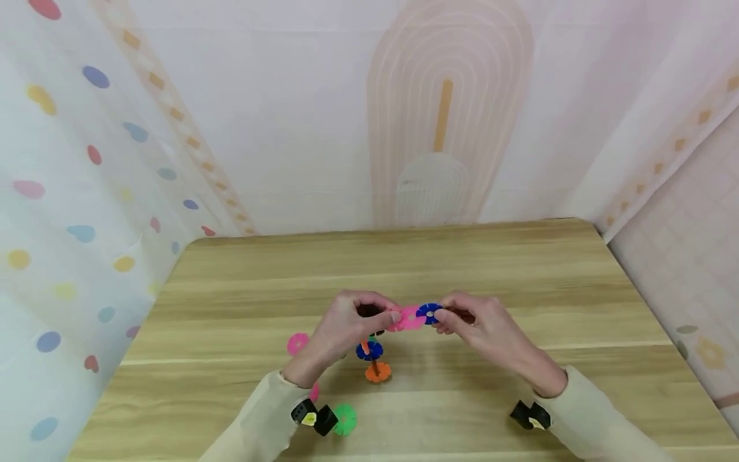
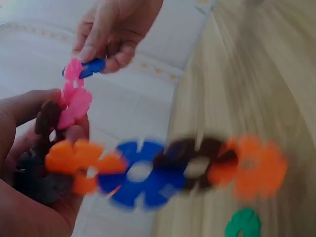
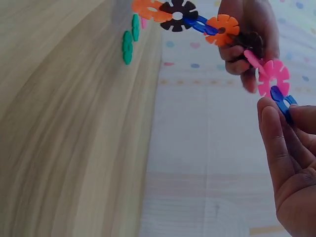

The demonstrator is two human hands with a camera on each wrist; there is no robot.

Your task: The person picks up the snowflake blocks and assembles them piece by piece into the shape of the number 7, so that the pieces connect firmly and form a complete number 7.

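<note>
Nearest the head cam: two cream sleeves w/ black wrist-mounted cams, and beside the left one a loose green plastic snowflake disc (image 1: 345, 419) flat on the light wood-grain tabletop (image 1: 519, 269).

Above the table's middle, both hands meet at a chain of interlocked plastic snowflake discs (image 3: 197, 22). The left hand (image 1: 345, 328) has fingers curled round the upper end, clamped on a dark brown disc (image 3: 249, 42) and the pink notched disc (image 1: 411, 317) next to it. The right hand (image 1: 479, 327) pinches a small blue notched disc (image 1: 428, 312) between thumb and fingertips; it sits edge-on against the pink one's rim. Whether the slots are fully seated, can't tell — wrist views are blurred there.

Done so far, judging by the pics: roughly six discs already linked. From the left hand the chain hangs down through orange, blue, dark and a bottom orange disc (image 1: 378, 372), which rests on or just above the table.

Left, as I read it: press the blue disc home, then the spares. Loose pieces on the table: the green one, a pink disc (image 1: 297, 343) left of the left hand, and another pink bit (image 1: 314, 391) half hidden by the left wrist.
</note>
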